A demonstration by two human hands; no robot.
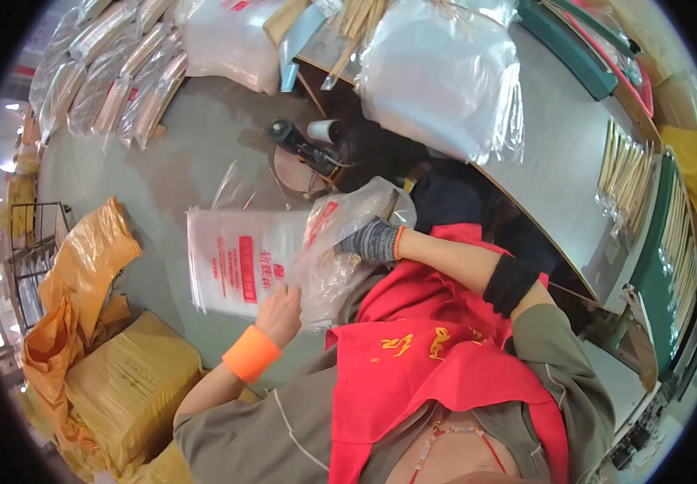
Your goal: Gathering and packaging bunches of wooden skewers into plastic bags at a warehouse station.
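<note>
My hands are at a stack of clear, red-printed bags (215, 262).
My left hand (278, 315) pinches the stack's near edge; my gloved right hand (372, 240) rests on crumpled plastic (336, 278) at its right end, grip unclear to me. Beyond the stack, leftward, clear packets (118, 101) hold pale bundles; far right, a green tray (645, 294) holds sticks (679, 218).

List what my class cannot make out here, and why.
Head view:
Grey knit-gloved right hand: palm, hidden by its own back.
Flat, red-printed, clear plastic bags: finest lettering, too small.
Boxy, yellow plastic-wrapped parcel: contents, hidden by wrapping.
Clear plastic bag stack, upper left: far end, cut off by upper edge.
</note>
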